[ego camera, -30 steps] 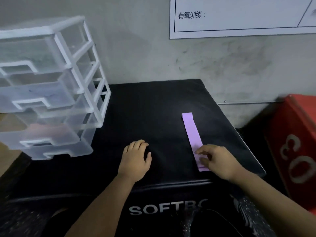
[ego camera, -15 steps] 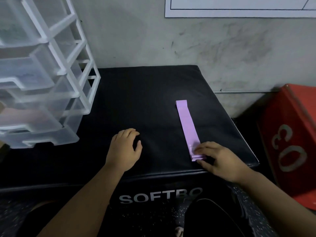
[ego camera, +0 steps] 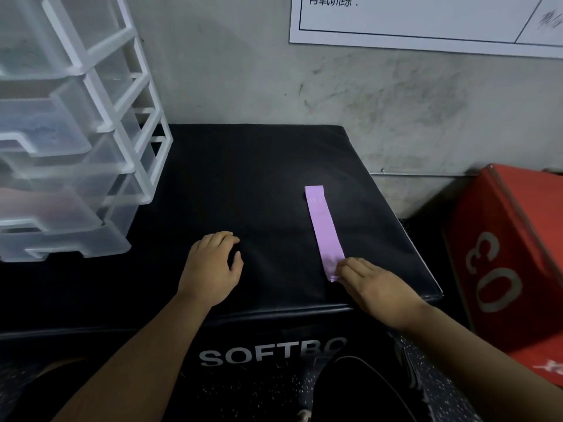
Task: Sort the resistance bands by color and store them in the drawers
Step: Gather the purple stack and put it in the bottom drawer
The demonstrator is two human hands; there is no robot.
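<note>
A flat purple resistance band (ego camera: 323, 230) lies lengthwise on the black soft box (ego camera: 262, 178), right of its middle. My right hand (ego camera: 374, 287) rests on the band's near end, fingertips pressing it; whether they pinch it is unclear. My left hand (ego camera: 211, 268) lies palm down on the box, fingers curled, holding nothing. A clear plastic drawer unit (ego camera: 70, 141) with white frame stands at the left; its drawers are pulled partly out, with faint blue and pink shapes showing inside two of them.
A grey scuffed wall stands right behind the box, with a white printed sheet (ego camera: 426, 19) pinned up high. A red box (ego camera: 511, 254) marked with numbers sits low at the right. Speckled dark floor lies below the box's front edge.
The view has shifted nearer and leftward. My right hand slid slightly along the band's near end. The left hand and the band stay in place.
</note>
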